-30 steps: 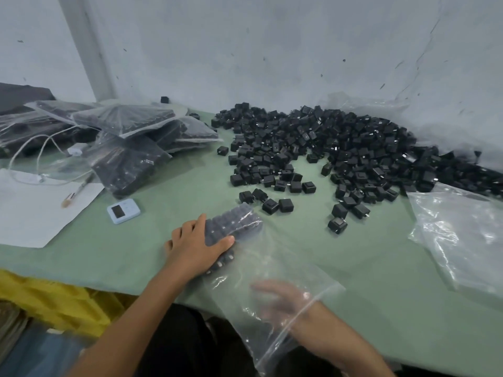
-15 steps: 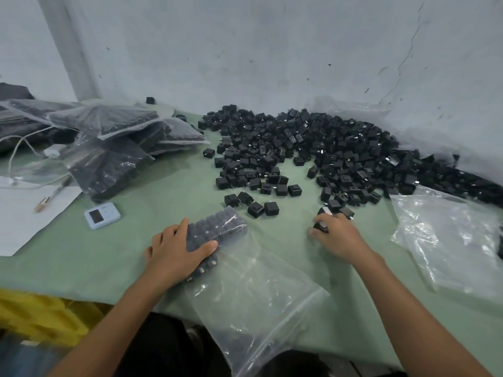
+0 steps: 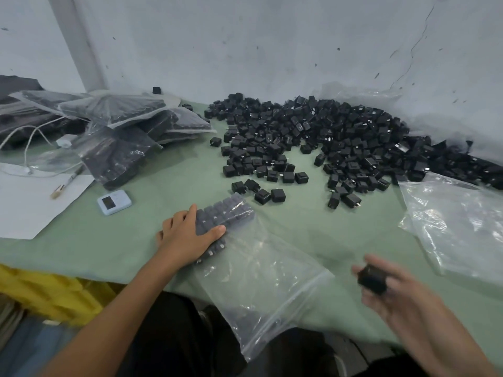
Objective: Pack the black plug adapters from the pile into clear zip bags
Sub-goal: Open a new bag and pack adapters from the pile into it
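Black, cube-shaped plastic plug adapter sits in the right hand, whose blurred fingers curl round it above the green counter's near edge. Beside it lies a clear plastic zip bag. The left hand lies flat, fingers relaxed, pressing the packed rows of adapters inside. The loose pile lies beyond.

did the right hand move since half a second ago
Yes. The right hand has pulled back from the near edge of the pile toward the person, and now holds an adapter beside the zip bag.
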Demonstrator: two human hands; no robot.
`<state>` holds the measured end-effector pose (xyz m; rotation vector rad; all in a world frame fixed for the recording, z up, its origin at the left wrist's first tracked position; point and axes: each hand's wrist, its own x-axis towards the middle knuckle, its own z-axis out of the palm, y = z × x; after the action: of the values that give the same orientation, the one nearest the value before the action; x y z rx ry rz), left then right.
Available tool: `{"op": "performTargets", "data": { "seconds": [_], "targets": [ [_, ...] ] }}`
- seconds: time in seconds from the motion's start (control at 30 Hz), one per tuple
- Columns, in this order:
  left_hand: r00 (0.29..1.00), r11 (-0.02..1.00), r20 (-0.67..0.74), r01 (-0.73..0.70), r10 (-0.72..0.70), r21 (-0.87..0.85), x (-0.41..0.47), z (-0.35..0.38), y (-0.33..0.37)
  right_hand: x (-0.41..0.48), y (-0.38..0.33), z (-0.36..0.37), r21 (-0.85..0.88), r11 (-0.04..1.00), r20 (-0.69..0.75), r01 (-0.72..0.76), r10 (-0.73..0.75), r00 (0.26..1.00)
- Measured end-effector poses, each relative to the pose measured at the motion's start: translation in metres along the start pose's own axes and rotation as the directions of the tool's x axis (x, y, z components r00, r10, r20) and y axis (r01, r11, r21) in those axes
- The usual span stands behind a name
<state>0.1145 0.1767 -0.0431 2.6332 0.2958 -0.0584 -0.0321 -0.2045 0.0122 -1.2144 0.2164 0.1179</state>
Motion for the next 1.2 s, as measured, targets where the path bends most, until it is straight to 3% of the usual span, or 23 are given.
{"op": "performTargets", "data": {
  "seconds": [0.1, 0.2, 0.37, 0.5, 0.63, 0.83, 0.97, 1.03, 1.2],
  "targets": [
    [1.0, 1.0, 0.004, 0.003, -0.003, 0.012, 0.001, 0.001, 0.0, -0.038, 0.036, 0.017, -0.026, 0.98, 0.157, -0.198, 0.199, 0.967],
    [1.0, 1.0, 0.011, 0.008, -0.008, 0.016, 0.002, 0.0, 0.0, -0.043, 0.051, 0.053, -0.137, 0.962, 0.245, -0.236, 0.264, 0.933],
    [1.0, 1.0, 0.016, 0.004, -0.004, 0.007, 0.0, -0.001, 0.002, 0.0, 0.066, 0.116, -0.065, 0.983, 0.203, -0.173, 0.182, 0.962],
    [1.0, 1.0, 0.02, -0.001, 0.001, 0.005, 0.0, -0.001, 0.002, 0.048, 0.076, 0.146, 0.1, 0.984, 0.18, -0.146, 0.126, 0.976],
    [0.999, 1.0, 0.034, -0.004, 0.004, 0.001, 0.0, -0.001, 0.002, 0.089, 0.089, 0.172, -0.134, 0.991, 0.054, -0.022, 0.029, 0.998],
    [0.999, 1.0, 0.038, -0.007, 0.007, 0.011, 0.001, -0.001, 0.001, 0.096, 0.096, 0.192, -0.463, 0.869, 0.006, 0.176, -0.196, 0.981],
    [0.999, 1.0, 0.045, -0.011, 0.01, 0.011, 0.0, -0.001, 0.001, 0.085, 0.09, 0.191, -0.619, 0.715, 0.153, 0.325, -0.296, 0.943],
    [0.999, 1.0, 0.048, -0.014, 0.014, 0.008, -0.001, -0.002, 0.002, 0.086, 0.088, 0.188, -0.662, 0.65, 0.164, 0.374, -0.361, 0.918],
    [1.0, 0.999, 0.025, -0.017, 0.016, 0.043, -0.002, -0.003, 0.003, 0.095, 0.094, 0.189, -0.673, 0.64, 0.151, 0.37, -0.371, 0.916]
  ]
}}
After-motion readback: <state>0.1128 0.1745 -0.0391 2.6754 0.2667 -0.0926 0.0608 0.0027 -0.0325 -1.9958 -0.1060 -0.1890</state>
